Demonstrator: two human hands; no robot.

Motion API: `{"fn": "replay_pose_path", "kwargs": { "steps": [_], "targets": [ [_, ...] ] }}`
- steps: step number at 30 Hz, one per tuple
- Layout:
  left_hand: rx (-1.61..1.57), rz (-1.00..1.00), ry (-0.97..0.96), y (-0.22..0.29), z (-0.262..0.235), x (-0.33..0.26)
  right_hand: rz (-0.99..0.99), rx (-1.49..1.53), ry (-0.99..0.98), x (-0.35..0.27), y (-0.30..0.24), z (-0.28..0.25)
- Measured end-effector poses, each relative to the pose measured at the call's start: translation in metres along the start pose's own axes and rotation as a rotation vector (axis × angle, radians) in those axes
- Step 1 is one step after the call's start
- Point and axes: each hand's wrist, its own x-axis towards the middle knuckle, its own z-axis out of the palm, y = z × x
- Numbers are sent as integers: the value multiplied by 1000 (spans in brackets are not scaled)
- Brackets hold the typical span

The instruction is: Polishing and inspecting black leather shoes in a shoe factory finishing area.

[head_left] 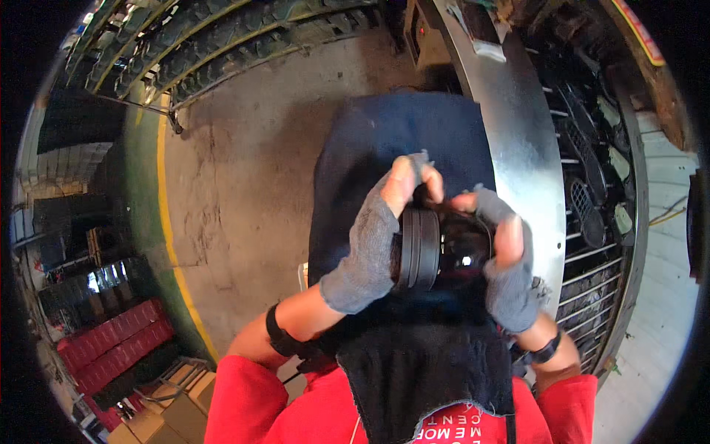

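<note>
In front of my body, over dark blue cloth [403,137] on my lap, I hold a black shoe [419,251] with a ridged side facing left and a glossy part [466,255] facing right. My left hand [373,237], in a grey fingerless glove, is closed on its left side, with fingers bent over its far end. Gloved the same way, my right hand [510,255] grips the right side, its fingers reaching to the far end and blurred by motion. My palms hide parts of the shoe.
A metal bench [518,126] runs along my right, with a dark flat item [481,29] at its far end. Beyond it, a barred rack [592,274] carries black soles [584,148]. Shelves of shoe parts [214,37] stand far left; red bins [115,344] and cardboard boxes [181,414] are near left.
</note>
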Motion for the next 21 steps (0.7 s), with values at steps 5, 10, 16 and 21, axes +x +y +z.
{"fn": "replay_pose_path", "kwargs": {
  "steps": [5,10,16,21],
  "targets": [
    [230,339,35,5,29,6,373,534,40,23,-14,-5],
    [759,467,152,33,-16,11,-1040,-961,-722,68,-135,-7],
    [-147,-171,46,-9,-26,37,-980,-590,-924,13,-16,65],
    [-177,-55,68,-16,-35,15,-577,-313,-338,1,-21,-16]
  ]
}}
